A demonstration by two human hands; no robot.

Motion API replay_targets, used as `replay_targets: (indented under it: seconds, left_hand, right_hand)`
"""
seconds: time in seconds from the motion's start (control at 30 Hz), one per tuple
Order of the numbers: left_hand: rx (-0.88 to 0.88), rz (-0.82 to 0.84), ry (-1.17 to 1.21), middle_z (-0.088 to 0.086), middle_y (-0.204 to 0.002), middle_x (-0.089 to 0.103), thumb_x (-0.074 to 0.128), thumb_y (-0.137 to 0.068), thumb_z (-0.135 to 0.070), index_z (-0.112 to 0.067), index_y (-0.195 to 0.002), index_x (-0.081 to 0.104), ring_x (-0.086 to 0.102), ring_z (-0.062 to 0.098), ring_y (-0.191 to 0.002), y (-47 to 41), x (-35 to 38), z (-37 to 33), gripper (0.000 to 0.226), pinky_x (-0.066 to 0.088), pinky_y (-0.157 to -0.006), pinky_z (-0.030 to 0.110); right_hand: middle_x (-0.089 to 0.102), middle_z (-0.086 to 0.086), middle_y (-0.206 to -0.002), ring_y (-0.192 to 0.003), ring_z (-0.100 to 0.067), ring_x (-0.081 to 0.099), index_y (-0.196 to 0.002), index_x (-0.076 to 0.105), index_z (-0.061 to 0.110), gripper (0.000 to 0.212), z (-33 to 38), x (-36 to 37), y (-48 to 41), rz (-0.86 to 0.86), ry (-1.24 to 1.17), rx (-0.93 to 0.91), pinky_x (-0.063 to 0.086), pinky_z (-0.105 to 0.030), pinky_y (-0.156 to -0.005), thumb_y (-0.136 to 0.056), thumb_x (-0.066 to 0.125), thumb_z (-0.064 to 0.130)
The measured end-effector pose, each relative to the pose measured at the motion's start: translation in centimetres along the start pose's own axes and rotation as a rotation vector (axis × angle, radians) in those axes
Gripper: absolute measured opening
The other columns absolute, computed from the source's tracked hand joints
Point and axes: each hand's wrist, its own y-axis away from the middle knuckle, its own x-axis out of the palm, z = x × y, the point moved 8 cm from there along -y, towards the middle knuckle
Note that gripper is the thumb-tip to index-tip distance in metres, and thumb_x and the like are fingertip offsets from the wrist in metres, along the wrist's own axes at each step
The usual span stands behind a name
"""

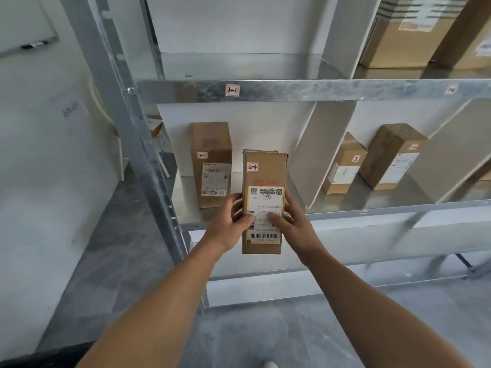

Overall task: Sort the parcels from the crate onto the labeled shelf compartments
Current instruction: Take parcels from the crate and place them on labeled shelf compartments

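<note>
Grey stone-look floor point(239, 341) and a galvanised shelf point(345, 88) fill most of the view, with a whiteboard point(24, 27) cut off at the upper left. Dead centre, both hands have the parcel point(265, 176). The left hand point(228, 221) is curled round its left edge, thumb on the front. The right hand point(291, 221) wraps the right edge, thumb lying across the shipping label point(265, 205). The parcel is at the front of the middle-left bay, its near end sticking out past the rail; can't tell if the far end touches the shelf. Its red-bordered tag point(253, 167) looks like 2-1, and the label print is upside down and mostly too small to read. Just left of it stands a box point(211, 160), also tagged 2-1. Past the divider point(318, 144), two boxes point(345, 166) lean in the next bay, tags unreadable. The rail sticker point(232, 90) above reads 1-1, while the one point(451, 89) further right is a blur. Cartons point(403, 35) at the upper right are cropped.
</note>
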Motion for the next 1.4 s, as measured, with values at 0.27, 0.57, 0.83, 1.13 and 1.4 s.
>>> replay_targets:
  seconds: [0.27, 0.57, 0.83, 1.13, 1.4]
  left_hand:
    - [-0.035, -0.051, -0.173, -0.014, -0.144, 0.055, 0.059, -0.092, -0.039, -0.05, -0.147, 0.033, 0.054, 0.015, -0.132, -6.0, 2.7, -0.2, 0.062, 0.049, -0.107, 0.051]
    - [-0.096, -0.18, -0.297, -0.003, -0.142, 0.057, 0.058, -0.101, -0.022, -0.027, -0.152, 0.034, 0.054, 0.023, -0.131, -9.0, 4.0, 1.9, 0.056, 0.046, -0.103, 0.034]
    - [-0.109, -0.204, -0.354, -0.004, -0.14, 0.059, 0.058, -0.101, -0.026, -0.026, -0.143, 0.045, 0.055, 0.02, -0.13, -10.0, 4.3, 3.8, 0.044, 0.042, -0.095, 0.021]
    - [-0.152, -0.188, -0.429, 0.002, -0.141, 0.059, 0.053, -0.104, -0.03, -0.018, -0.14, 0.048, 0.056, 0.025, -0.129, -13.0, 3.6, 4.6, 0.039, 0.045, -0.097, 0.025]
    - [-0.212, -0.188, -0.519, 0.007, -0.132, 0.065, 0.053, -0.103, -0.034, -0.011, -0.13, 0.056, 0.061, 0.027, -0.12, -16.1, 2.7, 4.9, 0.036, 0.043, -0.089, 0.027]
  right_hand:
    - [0.062, 0.014, -0.135, -0.132, -0.019, 0.055, -0.151, 0.031, 0.05, 0.071, -0.4, -3.3, -6.4, 0.072, 0.191, -0.006, 0.054, -0.052, -0.101, -0.094, 0.066, 0.027]
    - [0.061, 0.017, -0.131, -0.123, -0.008, 0.056, -0.153, 0.032, 0.036, 0.065, -1.8, -3.9, -10.4, 0.152, 0.401, -0.011, 0.053, -0.03, -0.099, -0.099, 0.06, 0.014]
    - [0.056, 0.017, -0.123, -0.11, -0.006, 0.052, -0.152, 0.038, 0.025, 0.051, -2.9, -3.9, -11.4, 0.156, 0.516, 0.005, 0.036, 0.007, -0.07, -0.104, 0.053, 0.014]
    - [0.062, 0.012, -0.122, -0.119, -0.012, 0.059, -0.145, 0.045, 0.023, 0.046, -3.9, -3.8, -14.0, 0.069, 0.436, 0.091, 0.048, -0.005, -0.08, -0.102, 0.054, 0.008]
    - [0.062, 0.01, -0.121, -0.106, -0.009, 0.057, -0.142, 0.046, 0.023, 0.042, -3.9, -3.9, -16.4, -0.012, 0.414, 0.121, 0.046, -0.015, -0.087, -0.103, 0.054, 0.011]
